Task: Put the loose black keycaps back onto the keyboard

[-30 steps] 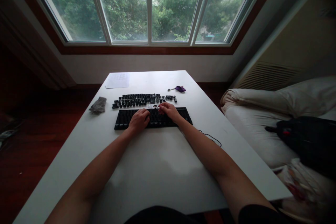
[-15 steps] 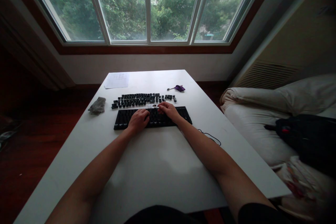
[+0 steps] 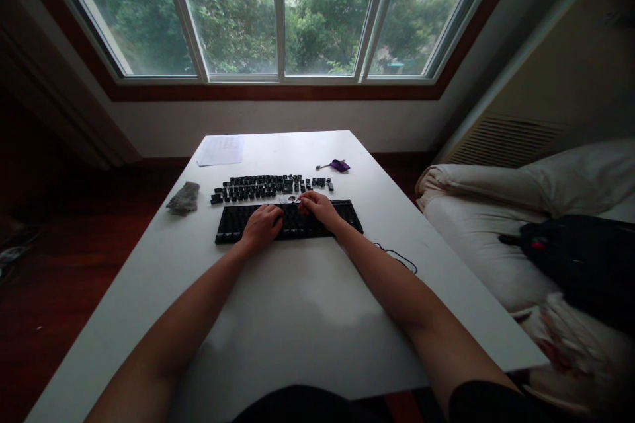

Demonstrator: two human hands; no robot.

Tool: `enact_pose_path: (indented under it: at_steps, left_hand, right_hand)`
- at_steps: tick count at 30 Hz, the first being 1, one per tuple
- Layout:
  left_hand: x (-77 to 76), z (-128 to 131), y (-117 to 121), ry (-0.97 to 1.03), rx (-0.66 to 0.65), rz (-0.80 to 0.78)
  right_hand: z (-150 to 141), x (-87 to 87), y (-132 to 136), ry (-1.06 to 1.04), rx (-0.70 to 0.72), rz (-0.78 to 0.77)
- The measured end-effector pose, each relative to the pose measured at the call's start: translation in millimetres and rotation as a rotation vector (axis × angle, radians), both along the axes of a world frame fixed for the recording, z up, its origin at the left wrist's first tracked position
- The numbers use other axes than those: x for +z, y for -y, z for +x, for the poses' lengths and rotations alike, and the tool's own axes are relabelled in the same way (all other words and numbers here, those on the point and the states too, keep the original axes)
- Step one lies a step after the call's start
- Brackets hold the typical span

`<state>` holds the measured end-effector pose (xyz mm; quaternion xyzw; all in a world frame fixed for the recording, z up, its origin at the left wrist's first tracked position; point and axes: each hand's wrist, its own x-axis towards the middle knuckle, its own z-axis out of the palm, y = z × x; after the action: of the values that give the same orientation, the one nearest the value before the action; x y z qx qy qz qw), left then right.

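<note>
A black keyboard (image 3: 238,225) lies across the white table (image 3: 292,304) in front of me. My left hand (image 3: 262,223) rests on its left-middle part, fingers bent down over it and holding it. Over the upper middle of the keyboard, my right hand (image 3: 317,206) has thumb and fingers pinched together. Whatever sits in that pinch is too small to make out. Just left of the right fingertips is a small clear ring-like piece (image 3: 287,199); whether the fingers touch it I cannot tell. Loose black keycaps (image 3: 253,193) stand in rows behind the keyboard.
A grey crumpled cloth-like bundle (image 3: 183,199) lies at the left. Farther back are a paper sheet (image 3: 221,150) and a small brush with a purple piece (image 3: 340,165). A black cable (image 3: 399,256) runs out at the right. Beyond stands a sofa (image 3: 481,244) with a dark bag (image 3: 575,258).
The view has shifted very slightly. Both hands stay in nearly the same place on the keyboard, and the keycaps look unmoved.
</note>
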<state>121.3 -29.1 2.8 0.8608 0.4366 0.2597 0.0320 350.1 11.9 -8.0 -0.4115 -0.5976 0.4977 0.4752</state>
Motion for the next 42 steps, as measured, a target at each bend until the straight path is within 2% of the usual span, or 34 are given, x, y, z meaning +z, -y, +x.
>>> enact_pose_path:
  at_steps: [11,21,42]
  left_hand:
    - [1.7,0.3,1.3,0.000,0.002,-0.014]
    - [-0.8,0.0,-0.6,0.013,0.003,-0.024]
    - [2.5,0.7,2.0,0.013,0.005,-0.031]
  right_hand:
    - [-0.6,-7.0,-1.7,0.027,0.020,0.039]
    - [-1.2,-6.4,-0.9,0.120,0.007,0.078]
    - [-1.2,-4.3,1.2,0.154,0.000,0.109]
